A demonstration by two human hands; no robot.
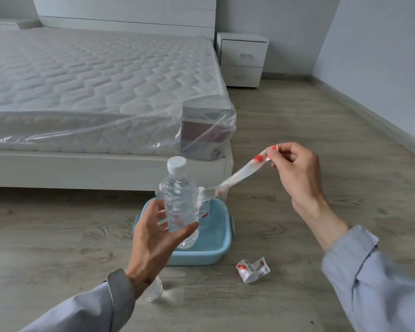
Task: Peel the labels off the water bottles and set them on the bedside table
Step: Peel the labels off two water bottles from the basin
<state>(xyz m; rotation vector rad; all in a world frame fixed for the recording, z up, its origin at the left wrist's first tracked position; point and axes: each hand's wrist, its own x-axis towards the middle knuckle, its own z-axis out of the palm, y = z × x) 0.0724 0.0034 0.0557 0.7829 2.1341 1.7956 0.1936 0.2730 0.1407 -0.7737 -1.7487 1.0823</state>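
My left hand [153, 238] grips a clear water bottle [180, 202] with a white cap, held upright above a light blue tub [216, 245]. My right hand [295, 173] pinches the end of a red-and-white label [240, 173] that stretches in a strip from the bottle's side up to the right, its lower end still stuck to the bottle. Another bottle [205, 207] stands in the tub behind the held one, mostly hidden. A bare bottle [155, 292] lies on the floor under my left wrist. The white bedside table [242, 58] stands far back beside the bed.
A crumpled peeled label [253, 270] lies on the wooden floor right of the tub. A bed with a plastic-wrapped mattress [101, 92] fills the left and centre. A wall with a skirting board [379, 116] runs along the right.
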